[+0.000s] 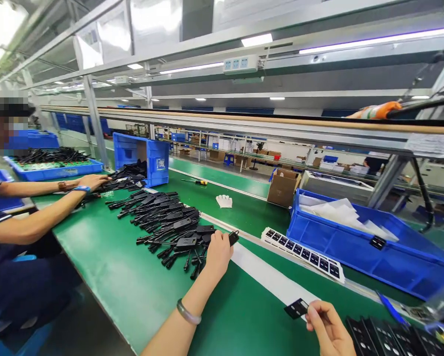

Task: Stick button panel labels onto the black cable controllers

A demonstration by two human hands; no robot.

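Observation:
My left hand (219, 254), a bracelet on its wrist, is closed around a small black plastic box (234, 238) at the right end of a long pile of black cabled units (170, 212). Most of that box is hidden by my fingers. Between thumb and fingers, my right hand (328, 327) pinches a black label (296, 308) with pale marks, held above a white strip (268, 274) on the green bench. Beyond it lies a white sheet of similar black labels (301, 252). Several black boxes (388, 336) sit in a row at the lower right.
A co-worker's hands (92, 182) reach into the far end of the pile, beside a tipped blue crate (157, 160). A blue bin (355, 247) with white sheets stands at the right. A white glove (224, 201), screwdriver (199, 182) and cardboard box (283, 188) are farther back.

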